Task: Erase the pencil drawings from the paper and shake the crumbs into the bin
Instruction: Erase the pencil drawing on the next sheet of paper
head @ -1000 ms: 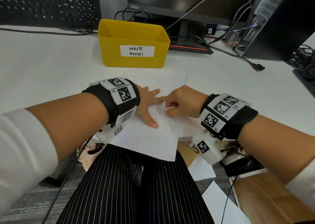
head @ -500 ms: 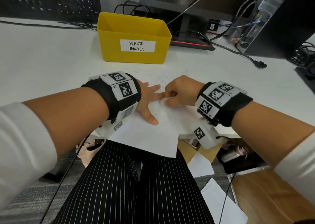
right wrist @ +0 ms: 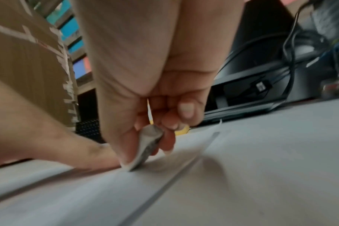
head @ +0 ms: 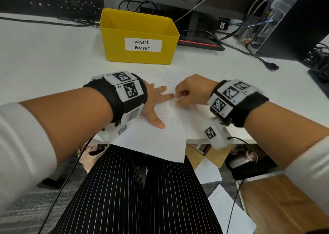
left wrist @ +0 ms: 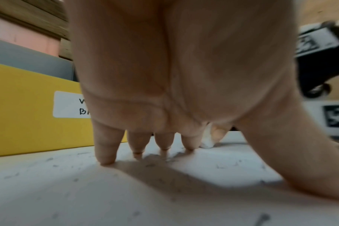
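**White paper pinned and rubbed at the counter's near edge**

White paper (head: 156, 141) lies flat on the pale counter (head: 44, 55), its long axis running from the person's lap towards the yellow bin (head: 140, 37), turned slightly so the near corner points down and to the right. The near end overhangs the counter edge above the striped trousers (head: 135, 194). Faint pencil drawings (head: 165, 77) show on the far part of the sheet, and dark eraser crumbs (left wrist: 151, 165) are scattered over it.

The left hand (head: 154, 102) lies spread on the middle of the sheet, fingers straight, with fingertips (left wrist: 106, 160) and thumb pressing the paper down. The right hand (head: 192, 91) sits just to the right of it, fingers curled, pinching a small white eraser (right wrist: 147, 146) between thumb and fingers. The eraser's grey-smudged lower end touches the paper just beside the left index fingertip.

The bin stands upright beyond the sheet's far edge, just apart from it, its label reading "WASTE BASKET" facing the person. Behind it sit a monitor stand (head: 194, 27) and cables (head: 249, 53); a keyboard (head: 49, 0) lies at the far left and a computer tower (head: 292, 19) at the far right. Loose sheets (head: 229, 214) lie on the floor.
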A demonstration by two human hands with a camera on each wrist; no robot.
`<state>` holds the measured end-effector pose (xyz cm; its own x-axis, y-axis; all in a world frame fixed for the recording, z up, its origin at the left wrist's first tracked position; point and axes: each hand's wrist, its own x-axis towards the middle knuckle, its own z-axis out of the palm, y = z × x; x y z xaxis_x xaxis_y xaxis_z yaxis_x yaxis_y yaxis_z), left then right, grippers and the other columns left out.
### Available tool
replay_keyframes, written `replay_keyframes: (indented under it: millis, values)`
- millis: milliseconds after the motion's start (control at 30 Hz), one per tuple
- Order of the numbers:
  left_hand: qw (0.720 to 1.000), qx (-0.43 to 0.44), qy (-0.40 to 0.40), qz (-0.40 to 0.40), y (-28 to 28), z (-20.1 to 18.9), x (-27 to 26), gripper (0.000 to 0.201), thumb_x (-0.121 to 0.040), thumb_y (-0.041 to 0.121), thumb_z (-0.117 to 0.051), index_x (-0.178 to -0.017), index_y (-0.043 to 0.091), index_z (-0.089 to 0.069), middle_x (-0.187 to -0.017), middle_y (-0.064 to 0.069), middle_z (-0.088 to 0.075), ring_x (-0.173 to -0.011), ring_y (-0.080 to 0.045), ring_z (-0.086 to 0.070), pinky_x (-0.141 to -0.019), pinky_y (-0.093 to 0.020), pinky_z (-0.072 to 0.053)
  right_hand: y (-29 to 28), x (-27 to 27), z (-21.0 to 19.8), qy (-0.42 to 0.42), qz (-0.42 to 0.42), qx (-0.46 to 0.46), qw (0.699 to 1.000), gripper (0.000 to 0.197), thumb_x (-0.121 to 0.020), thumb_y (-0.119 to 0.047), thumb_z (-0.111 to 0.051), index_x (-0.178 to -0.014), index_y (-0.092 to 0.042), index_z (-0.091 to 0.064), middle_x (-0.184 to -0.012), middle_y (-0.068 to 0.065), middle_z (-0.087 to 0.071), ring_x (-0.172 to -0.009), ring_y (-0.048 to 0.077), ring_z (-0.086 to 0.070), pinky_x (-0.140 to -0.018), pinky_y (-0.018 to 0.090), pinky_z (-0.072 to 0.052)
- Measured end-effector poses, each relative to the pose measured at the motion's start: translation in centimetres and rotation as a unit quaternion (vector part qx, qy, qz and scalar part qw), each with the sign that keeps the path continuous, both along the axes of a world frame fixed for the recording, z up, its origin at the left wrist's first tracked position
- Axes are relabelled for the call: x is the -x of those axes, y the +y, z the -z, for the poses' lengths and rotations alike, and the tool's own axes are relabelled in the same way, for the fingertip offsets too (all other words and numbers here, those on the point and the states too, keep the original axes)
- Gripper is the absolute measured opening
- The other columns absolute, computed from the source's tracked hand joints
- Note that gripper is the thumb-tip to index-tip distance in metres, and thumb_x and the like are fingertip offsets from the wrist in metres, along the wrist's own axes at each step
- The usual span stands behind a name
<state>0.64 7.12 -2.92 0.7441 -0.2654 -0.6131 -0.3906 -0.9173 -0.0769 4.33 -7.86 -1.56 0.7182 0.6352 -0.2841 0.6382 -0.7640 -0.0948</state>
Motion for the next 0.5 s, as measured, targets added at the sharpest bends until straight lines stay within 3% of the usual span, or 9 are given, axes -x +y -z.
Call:
replay_keyframes:
  millis: [100, 200, 300, 367, 433, 500]
  values:
    - [1.0, -0.005, 0.005, -0.002, 0.0, -0.2, 0.1, 0.106, -0.077, 0.069, -0.052, -0.146, 0.034, 0.02, -0.155, 0.003, 0.024, -0.145, -0.031, 0.01, -0.115, -0.05, -0.005, 0.1, -0.8, 0.1, -0.022, 0.018, -0.003, 1.0, 0.016, -0.085, -0.025, -0.06, -0.079, -0.011, -0.06, -0.061, -0.008, -0.043, -0.071, 0.017, -0.045, -0.055, 0.021, -0.033]
    - [1.0, -0.005, 0.008, 0.004, 0.1, -0.1, 0.0, 0.106, -0.077, 0.068, -0.053, -0.145, 0.034, 0.022, -0.155, 0.001, 0.025, -0.145, -0.031, 0.01, -0.115, -0.05, -0.005, 0.2, 0.9, 0.8, -0.052, -0.034, 0.016, 0.998, 0.024, -0.084, -0.018, -0.056, -0.065, -0.014, -0.043, -0.063, -0.003, -0.042, -0.068, 0.018, -0.041, -0.052, 0.016, -0.027]
    - [1.0, -0.016, 0.008, 0.011, 0.0, -0.1, 0.0, 0.106, -0.077, 0.068, -0.053, -0.145, 0.033, 0.021, -0.155, 0.001, 0.026, -0.145, -0.032, 0.01, -0.115, -0.05, -0.006, -0.4, 2.5, 1.1, -0.028, -0.074, 0.014, 0.997, 0.033, -0.083, -0.018, -0.058, -0.059, -0.018, -0.037, -0.067, 0.001, -0.045, -0.058, 0.014, -0.037, -0.053, 0.016, -0.026]
    - [1.0, -0.017, 0.008, 0.011, 0.0, 0.0, -0.1, 0.107, -0.077, 0.069, -0.053, -0.145, 0.034, 0.021, -0.154, 0.002, 0.027, -0.145, -0.032, 0.011, -0.115, -0.051, -0.005, -0.6, 2.6, 0.8, 0.007, -0.072, 0.017, 0.997, 0.022, -0.084, -0.02, -0.061, -0.066, -0.016, -0.048, -0.068, -0.001, -0.047, -0.057, 0.008, -0.037, -0.055, 0.014, -0.028]
    - [1.0, -0.008, 0.013, 0.008, 0.1, 0.1, -0.2, 0.108, -0.076, 0.069, -0.054, -0.145, 0.036, 0.022, -0.154, 0.001, 0.026, -0.145, -0.033, 0.011, -0.115, -0.051, -0.004, -0.5, 1.6, 0.4, 0.023, -0.041, 0.002, 0.999, 0.01, -0.084, -0.022, -0.063, -0.083, -0.013, -0.063, -0.073, -0.005, -0.051, -0.064, 0.009, -0.043, -0.057, 0.01, -0.03]
    - [1.0, -0.004, 0.016, 0.009, 0.2, 0.1, -0.3, 0.109, -0.075, 0.069, -0.055, -0.144, 0.038, 0.023, -0.155, 0.0, 0.026, -0.145, -0.033, 0.01, -0.115, -0.052, -0.004, -0.1, 0.5, 0.1, 0.012, -0.011, -0.009, 1.0, 0.018, -0.084, -0.024, -0.064, -0.094, -0.01, -0.068, -0.075, -0.005, -0.052, -0.072, 0.011, -0.046, -0.057, 0.009, -0.031]
